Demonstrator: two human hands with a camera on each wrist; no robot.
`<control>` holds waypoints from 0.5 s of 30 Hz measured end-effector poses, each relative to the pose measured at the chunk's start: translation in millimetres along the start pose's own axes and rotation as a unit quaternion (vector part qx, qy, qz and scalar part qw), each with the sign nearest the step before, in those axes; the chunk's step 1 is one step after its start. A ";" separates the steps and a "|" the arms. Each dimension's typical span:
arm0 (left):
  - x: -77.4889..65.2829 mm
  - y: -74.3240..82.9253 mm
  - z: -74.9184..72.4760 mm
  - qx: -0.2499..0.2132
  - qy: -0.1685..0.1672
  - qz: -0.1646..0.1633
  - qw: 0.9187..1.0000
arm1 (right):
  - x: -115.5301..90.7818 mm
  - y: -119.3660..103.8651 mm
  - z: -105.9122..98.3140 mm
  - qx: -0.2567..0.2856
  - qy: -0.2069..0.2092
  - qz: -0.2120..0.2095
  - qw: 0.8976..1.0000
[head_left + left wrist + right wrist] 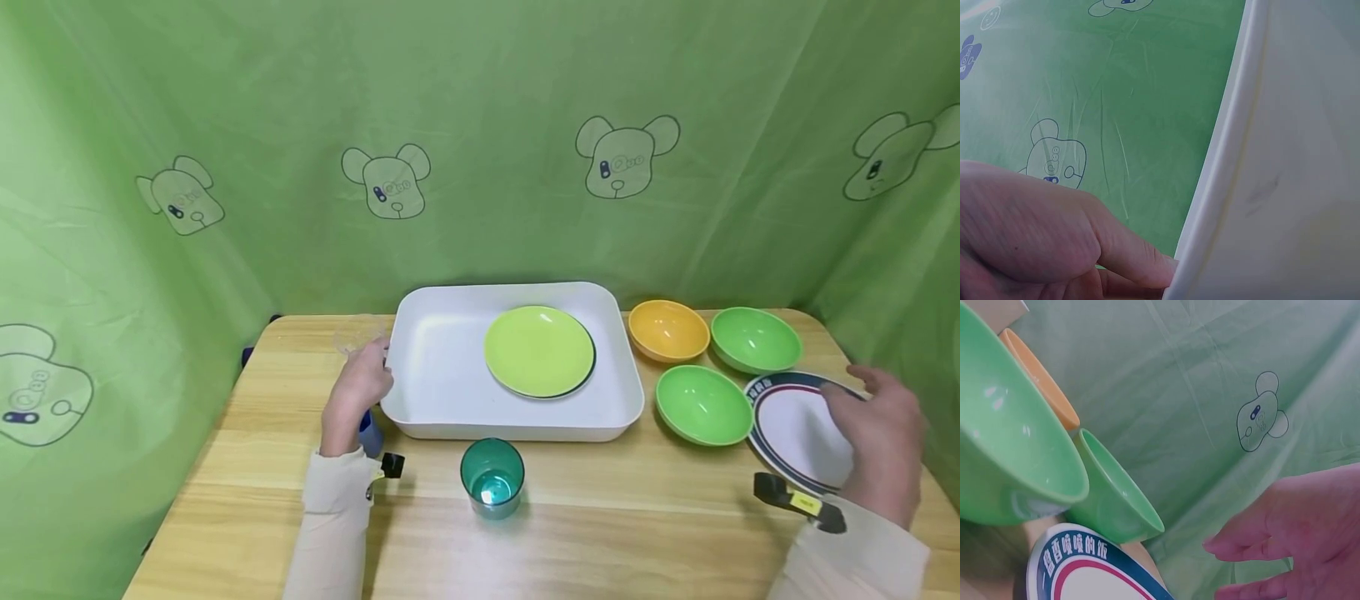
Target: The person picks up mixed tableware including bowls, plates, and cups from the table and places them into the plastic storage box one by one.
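My left hand (358, 385) is at the left end of a white tray (438, 408). In the left wrist view its thumb (1147, 262) touches the outer side of the rim; the fingertips are out of sight. A lime-green plate (538, 350) lies in the tray, with a dark edge showing under it. My right hand (885, 433) is at the right side of a white plate (798, 425) with a dark blue, lettered rim and a red ring. Its thumb and fingers are spread apart in the right wrist view, with nothing between them.
Two green bowls (703, 406) and an orange bowl (667, 331) stand between tray and white plate. A teal cup (492, 479) stands in front of the tray. By my left wrist is a blue cup (371, 435), partly hidden. Green curtain (510, 167) encloses the wooden table (247, 467).
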State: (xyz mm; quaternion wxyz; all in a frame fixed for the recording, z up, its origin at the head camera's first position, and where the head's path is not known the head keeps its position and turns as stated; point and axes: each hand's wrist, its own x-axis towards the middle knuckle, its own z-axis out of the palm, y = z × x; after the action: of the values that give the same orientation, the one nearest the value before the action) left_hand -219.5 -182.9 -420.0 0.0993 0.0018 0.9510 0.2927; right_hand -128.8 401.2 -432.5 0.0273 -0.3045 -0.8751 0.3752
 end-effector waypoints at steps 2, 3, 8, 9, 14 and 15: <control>0.0 0.2 0.1 0.001 0.001 0.001 1.000 | 1.6 3.2 -0.6 -0.007 -0.003 0.005 1.000; 0.0 0.5 0.0 0.000 0.001 0.002 1.000 | 3.3 6.1 -0.9 -0.010 -0.003 0.004 1.000; -0.4 1.4 0.1 -0.008 0.002 0.007 1.000 | 5.8 17.8 -3.2 -0.018 -0.004 0.003 1.000; -0.5 1.6 0.1 -0.010 0.003 0.008 1.000 | 5.7 19.7 -3.9 -0.016 -0.003 0.001 1.000; -1.4 1.3 0.0 -0.007 0.005 0.010 1.000 | 6.2 25.2 -5.0 -0.008 -0.009 0.026 1.000; -1.4 0.9 0.0 -0.005 0.005 0.010 1.000 | 6.8 25.8 -4.8 -0.004 -0.012 0.038 0.999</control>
State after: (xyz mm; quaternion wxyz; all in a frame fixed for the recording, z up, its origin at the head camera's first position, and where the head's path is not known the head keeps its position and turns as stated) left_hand -218.1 -182.2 -419.2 0.0919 0.0093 0.9499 0.2986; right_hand -119.8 421.8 -447.7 0.0009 -0.3328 -0.8649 0.3758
